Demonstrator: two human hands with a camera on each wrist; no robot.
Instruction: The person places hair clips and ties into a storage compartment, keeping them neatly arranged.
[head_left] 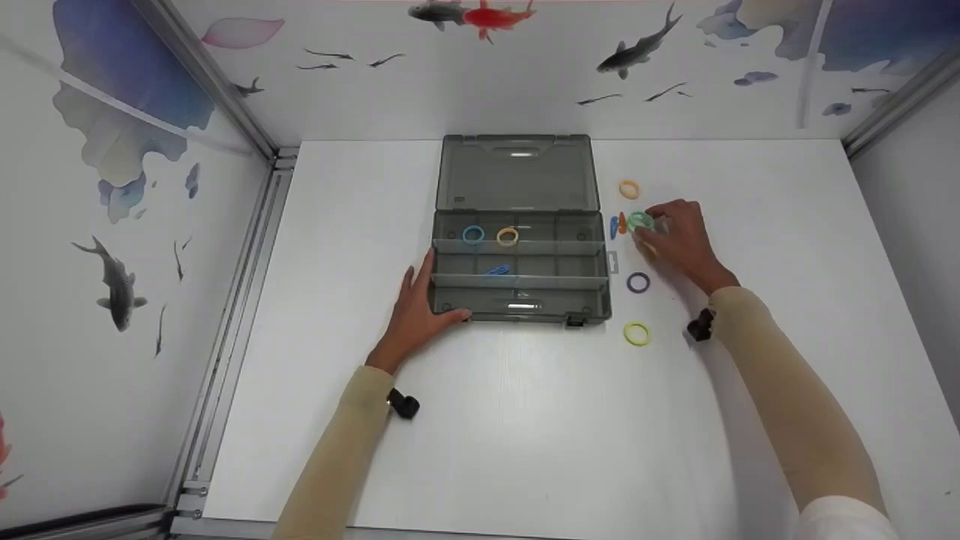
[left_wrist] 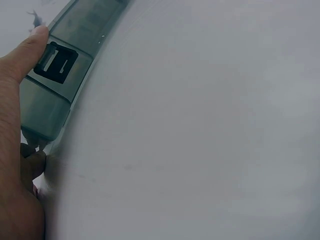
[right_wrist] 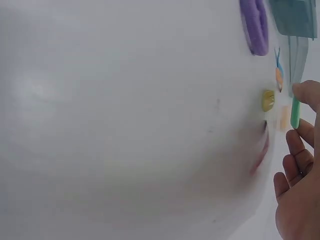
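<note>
A grey see-through divided storage box [head_left: 525,318] lies with its lid [head_left: 517,184] folded back. My left hand [head_left: 415,319] holds its front left corner, thumb on the front edge, fingers along the left side. Blue [head_left: 473,226] and pale orange [head_left: 508,228] hair ties lie in its back row, a blue hair clip [head_left: 498,269] in the middle row. Right of the box, my right hand [head_left: 686,236] pinches a green hair tie [head_left: 640,212] between thumb and index finger; it appears edge-on in the right wrist view.
Beside the box lie blue [head_left: 613,228] and orange [head_left: 622,224] hair clips, plus orange [head_left: 629,190], purple [head_left: 638,273] and yellow-green [head_left: 637,324] hair ties. In the right wrist view, a small yellow thing [right_wrist: 268,100] lies near my hand. White panels [head_left: 360,105] wall the table.
</note>
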